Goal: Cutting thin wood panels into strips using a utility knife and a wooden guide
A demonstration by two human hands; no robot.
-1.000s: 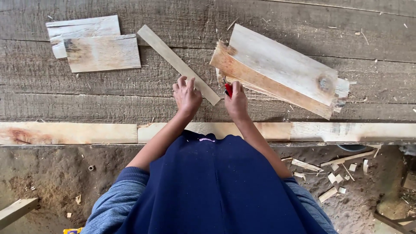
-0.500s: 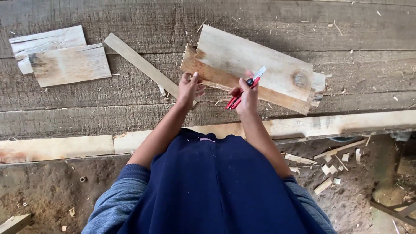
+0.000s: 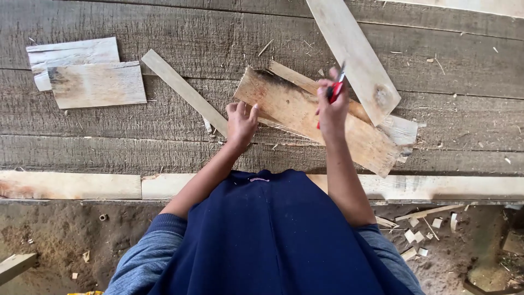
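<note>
I see left hand (image 3: 241, 121) pressing flat on brown board (image 3: 305, 117), mid frame, fingers loose. Right hand (image 3: 331, 106) grips red pen (image 3: 334, 92) over same board. Pale plank (image 3: 355, 54) leans across upper right. Two small boards (image 3: 87, 74) upper left.

I note a red pen (image 3: 334, 92), a tan board (image 3: 316, 117) with a dark scorched end, a pale plank (image 3: 355, 54), grey weathered planking (image 3: 164, 27), and navy clothing (image 3: 267, 235) with blue-grey sleeves (image 3: 142, 262).

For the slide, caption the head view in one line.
Left hand steadies a brown board on the plank bench while the right hand holds a red marker above it.
</note>
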